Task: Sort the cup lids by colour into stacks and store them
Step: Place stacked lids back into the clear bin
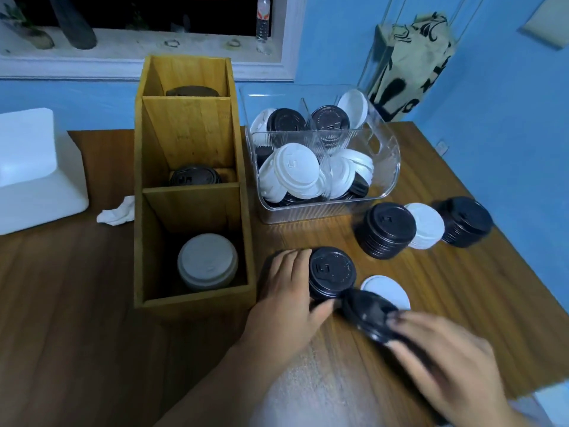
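Left hand (286,291) is wrapped round a short black stack (332,272) sitting just right of the near end of the wooden organiser (191,305). The right hand (440,359) is pinching a loose black lid (366,315), tipped up against that stack. It's blurry, so I can't tell the exact finger hold, but my guess is it's going on top. A single white lid (391,291) lies flat just beyond. Further right of the organiser there's a tall black stack (386,229), a white stack (426,224) tucked against it and a second black stack (466,221), all out on the worktop (77,303), so sorted but not stored. Inside the organiser: white lids (207,261) in the near slot, black lids (195,178) in the middle, something dark in the far one. The clear bin (311,212), right of the organiser's far half, is loaded with mixed lids (295,167), so I'd say well under halfway.
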Motion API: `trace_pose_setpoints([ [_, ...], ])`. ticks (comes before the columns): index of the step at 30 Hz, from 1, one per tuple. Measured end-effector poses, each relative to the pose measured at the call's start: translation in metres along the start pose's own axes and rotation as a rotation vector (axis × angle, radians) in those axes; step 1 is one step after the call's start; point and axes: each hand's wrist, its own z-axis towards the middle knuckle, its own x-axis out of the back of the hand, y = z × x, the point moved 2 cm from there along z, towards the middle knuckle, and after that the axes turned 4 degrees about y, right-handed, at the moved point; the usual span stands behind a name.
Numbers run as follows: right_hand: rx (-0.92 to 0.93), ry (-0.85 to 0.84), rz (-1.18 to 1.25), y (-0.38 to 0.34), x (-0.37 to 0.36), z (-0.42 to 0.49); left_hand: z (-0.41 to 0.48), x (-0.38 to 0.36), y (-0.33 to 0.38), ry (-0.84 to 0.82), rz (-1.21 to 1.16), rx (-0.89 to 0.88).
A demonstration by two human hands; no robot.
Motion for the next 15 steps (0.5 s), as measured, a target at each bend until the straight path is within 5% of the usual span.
trace_pose_setpoints([
  [8,0.075,-0.2,0.1,-0.002,-0.01,-0.044,-0.002,0.002,0.003,-0.036,0.001,0.031],
  [15,-0.4,-0.219,-0.023,-0.031,-0.01,-0.031,-0.002,0.002,0.003,-0.042,0.019,0.027],
])
